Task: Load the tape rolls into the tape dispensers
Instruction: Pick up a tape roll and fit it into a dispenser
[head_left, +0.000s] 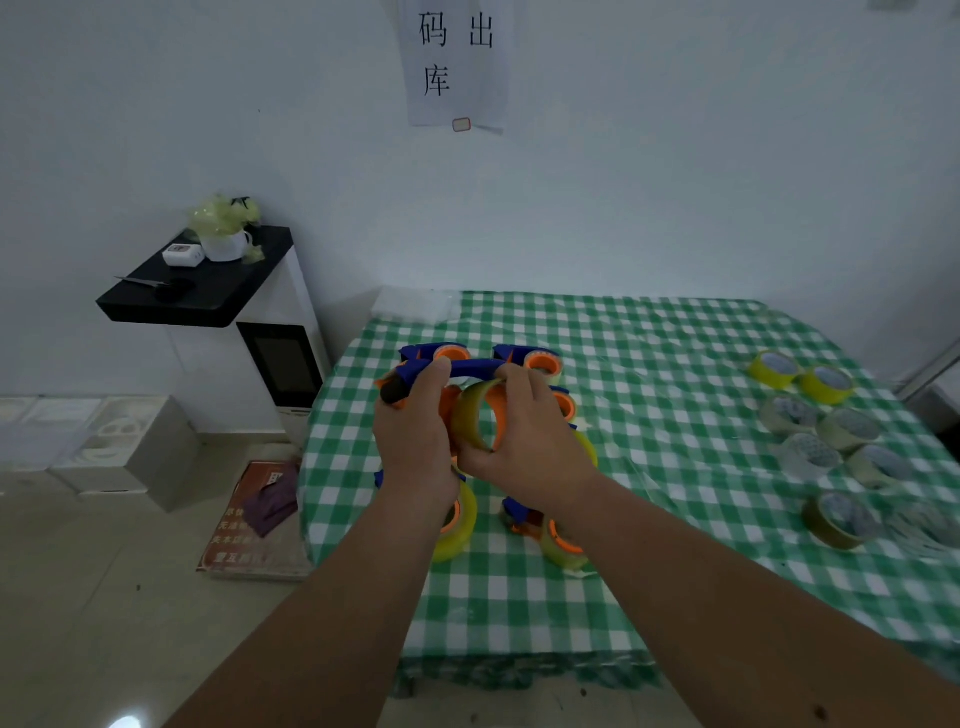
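Here left hand (415, 431) grips dispenser (470, 368); right hand (524, 441) pinches tape roll (475, 415).

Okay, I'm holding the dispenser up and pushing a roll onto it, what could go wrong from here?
1. The right hand presses the tape roll onto the dispenser in mid-air, steadied only by the left hand; the roll may seat crooked on the orange hub.
2. Loaded dispensers lie directly beneath; a dropped roll could knock them.
3. The dispenser's cutting edge is hidden, so fingers may be close to it.
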